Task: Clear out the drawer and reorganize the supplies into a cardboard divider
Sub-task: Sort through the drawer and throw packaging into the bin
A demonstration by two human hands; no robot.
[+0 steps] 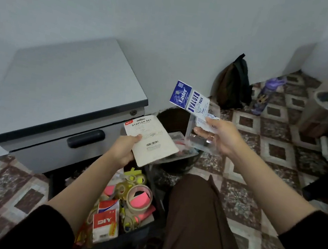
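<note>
Hands: left hand [125,148] pinches the white card-backed stapler set pack [151,141] at its lower left corner; right hand [218,136] grips the clear plastic pouch with the blue and white "Faster Value Pack" header card [190,98] by its middle. Both are held up above the floor, apart from each other.
Grey cabinet [66,89]: its upper drawer with the black handle [86,138] is shut.
Open black drawer [144,230]: low, between the person's forearms, still crowded; likely heavy to lift whole, so it is better emptied piece by piece.
Stapler set pack: stiff flat card, probably light but front-heavy from its contents; best gripped along a card edge.
Pouch: thin, probably slippery film, floppy below the header; best gripped at the stiff header.
Tape rolls [140,198]: rigid rings, easy to hook through the core.
Red and white "DIY" packet [105,224]: small, likely light, can be pinched at its top.
Cardboard divider: not in view.
</note>
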